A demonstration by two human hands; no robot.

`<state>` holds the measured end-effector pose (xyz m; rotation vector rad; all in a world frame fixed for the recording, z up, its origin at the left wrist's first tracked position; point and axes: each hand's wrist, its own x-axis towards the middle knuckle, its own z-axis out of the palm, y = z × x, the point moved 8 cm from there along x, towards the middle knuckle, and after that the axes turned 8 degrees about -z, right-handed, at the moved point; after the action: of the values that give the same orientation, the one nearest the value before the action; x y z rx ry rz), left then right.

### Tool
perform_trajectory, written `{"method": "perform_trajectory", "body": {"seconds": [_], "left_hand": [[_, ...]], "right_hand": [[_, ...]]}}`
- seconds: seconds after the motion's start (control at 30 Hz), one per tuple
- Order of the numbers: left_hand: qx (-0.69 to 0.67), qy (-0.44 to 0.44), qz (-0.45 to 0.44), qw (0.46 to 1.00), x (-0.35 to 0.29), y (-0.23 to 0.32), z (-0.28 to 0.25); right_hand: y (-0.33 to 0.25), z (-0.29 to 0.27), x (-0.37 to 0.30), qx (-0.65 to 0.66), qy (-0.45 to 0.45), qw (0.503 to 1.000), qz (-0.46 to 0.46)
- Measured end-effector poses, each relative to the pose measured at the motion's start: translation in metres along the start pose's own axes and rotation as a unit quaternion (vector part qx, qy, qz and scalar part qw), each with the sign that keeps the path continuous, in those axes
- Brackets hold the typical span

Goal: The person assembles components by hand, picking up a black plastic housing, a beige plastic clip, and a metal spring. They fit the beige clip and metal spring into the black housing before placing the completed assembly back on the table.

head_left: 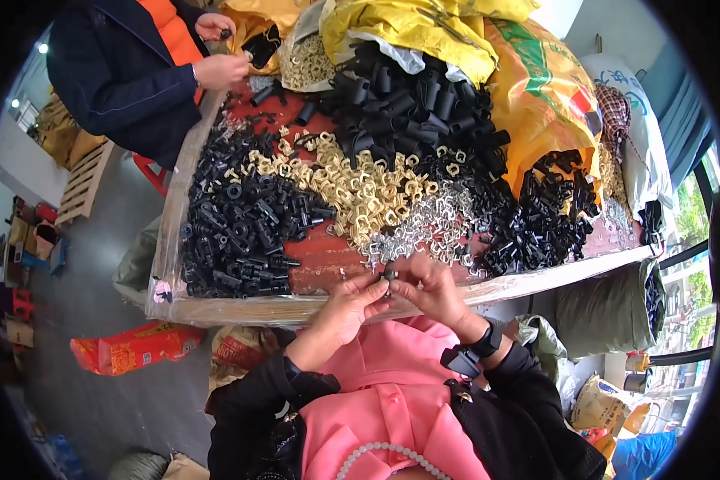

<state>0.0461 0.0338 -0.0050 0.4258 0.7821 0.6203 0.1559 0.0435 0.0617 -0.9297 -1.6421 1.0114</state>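
Both my hands meet at the near edge of the red table (328,258). My left hand (349,302) pinches a small black plastic part (389,274), mostly covered by fingers. From the other side my right hand (432,290) closes its fingers on the same part; its exact shape is too small to make out. Just beyond my fingers lie silver metal clips (420,232) and a heap of gold-coloured rings (364,192). To the left is a pile of black plastic fittings (240,236). Smaller black pieces (536,232) are heaped on the right.
Black tubes (424,104) are piled at the back below a yellow sack (424,28). An orange sack (544,104) spills black parts at the right. Across the table's left corner, another person's hands (220,70) hold small dark pieces. A red bag (140,348) lies on the floor.
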Motion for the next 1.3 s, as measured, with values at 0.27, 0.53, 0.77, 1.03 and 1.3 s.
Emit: {"method": "perform_trajectory", "body": {"seconds": [0.27, 0.53, 0.77, 1.03, 1.3], "left_hand": [[-0.014, -0.075, -0.020, 0.997, -0.008, -0.011, 0.009], [-0.013, -0.070, 0.060, 0.996, -0.002, 0.021, -0.030], [-0.052, 0.003, 0.035, 0.998, 0.001, 0.029, -0.063], [-0.054, 0.002, 0.029, 0.998, 0.007, 0.032, -0.071], [-0.027, 0.017, 0.048, 0.998, -0.009, 0.026, -0.061]], "right_hand": [[-0.029, 0.008, -0.019, -0.216, -0.020, 0.971, -0.101], [-0.015, -0.046, 0.060, -0.312, -0.043, 0.941, -0.126], [0.054, -0.123, 0.140, -0.563, 0.082, 0.813, -0.122], [0.104, -0.129, 0.167, -0.611, 0.057, 0.789, 0.025], [0.108, -0.125, 0.165, -0.466, 0.146, 0.872, -0.035]]}}
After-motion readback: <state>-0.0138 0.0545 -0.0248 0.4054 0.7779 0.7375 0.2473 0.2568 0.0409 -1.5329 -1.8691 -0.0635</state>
